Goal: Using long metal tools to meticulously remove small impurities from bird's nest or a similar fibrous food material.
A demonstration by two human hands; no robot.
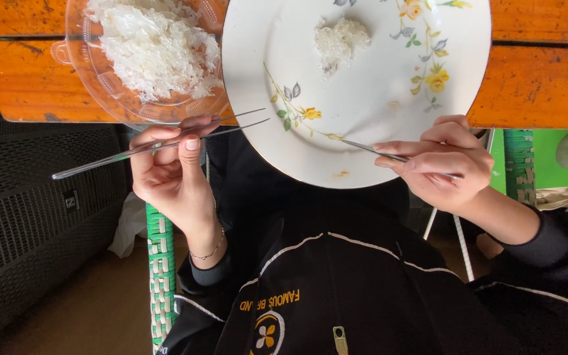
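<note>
A: Head view, left hand (pixel 169 172)?
B: Closed on long steel tweezers (pixel 159 144), tips near the clear plastic bowl (pixel 80 79) of white flakes (pixel 156 49).

A: Right hand (pixel 445 164)?
B: Pinching a second thin steel tool (pixel 376 152) over the flowered white plate (pixel 369 105); small white clump (pixel 341 41) far on it.

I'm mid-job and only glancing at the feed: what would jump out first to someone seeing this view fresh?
The big white plate with yellow flowers fills the upper middle, overhanging the orange table, with a small clump of white shredded material near its far side. To its left a clear bowl holds a large white heap. The left hand grips long metal tweezers pointing towards the plate; the right hand holds a thin metal tool at the plate's near edge.
</note>
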